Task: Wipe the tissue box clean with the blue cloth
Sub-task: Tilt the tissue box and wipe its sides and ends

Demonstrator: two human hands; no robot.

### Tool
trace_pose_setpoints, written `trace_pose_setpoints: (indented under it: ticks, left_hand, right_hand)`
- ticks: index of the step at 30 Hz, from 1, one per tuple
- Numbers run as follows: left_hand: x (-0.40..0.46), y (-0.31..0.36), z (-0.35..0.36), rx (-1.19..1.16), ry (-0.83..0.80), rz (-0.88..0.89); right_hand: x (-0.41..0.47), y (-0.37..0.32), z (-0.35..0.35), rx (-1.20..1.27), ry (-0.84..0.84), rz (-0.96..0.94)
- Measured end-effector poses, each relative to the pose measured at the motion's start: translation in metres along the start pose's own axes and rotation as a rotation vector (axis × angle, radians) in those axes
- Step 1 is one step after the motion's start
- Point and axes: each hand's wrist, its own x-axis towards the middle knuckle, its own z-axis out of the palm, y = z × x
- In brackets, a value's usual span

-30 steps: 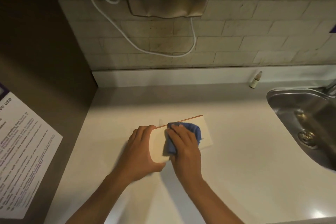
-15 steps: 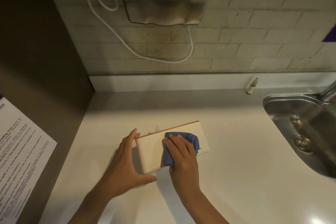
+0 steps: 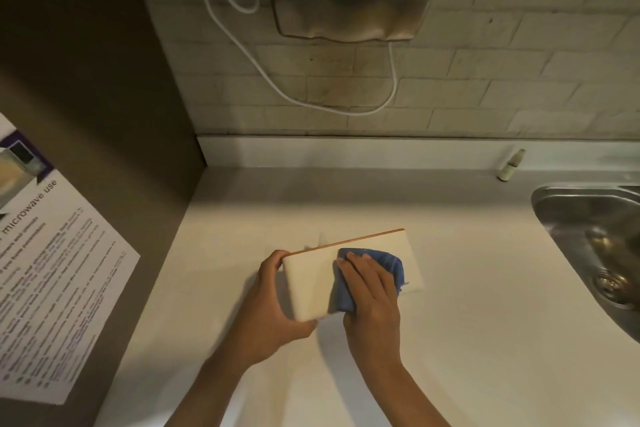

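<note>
I am gripping the box's [image 3: 313, 282] left end with my left hand [image 3: 268, 308], left of the sink [image 3: 554, 204], while my right hand [image 3: 372, 295] is pressing the cloth [image 3: 393, 265] flat-fingered against its near face.

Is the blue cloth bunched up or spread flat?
Bunched: the blue cloth sits wadded under the right hand against the tissue box.
</note>
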Motion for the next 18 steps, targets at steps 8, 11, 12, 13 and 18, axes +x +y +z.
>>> trace_pose_setpoints:
  ticks: [8,11,12,13,18]
  left_hand:
    - [0.003,0.008,-0.007,0.145,-0.019,0.014]
    - [0.004,0.009,-0.008,0.123,-0.024,-0.011]
    - [0.004,0.009,-0.008,0.121,-0.023,-0.012]
    - [0.003,0.009,-0.008,0.125,-0.016,-0.002]
    - [-0.002,0.011,-0.004,0.126,-0.002,0.015]
  right_hand:
    - [0.006,-0.021,0.0,0.064,-0.058,0.091]
    - [-0.011,-0.035,-0.001,0.071,-0.168,-0.083]
    - [-0.019,-0.033,-0.006,0.059,-0.204,-0.16]
    - [-0.025,-0.028,-0.013,0.048,-0.225,-0.204]
    - [0.011,0.0,-0.031,-0.011,-0.13,0.008]
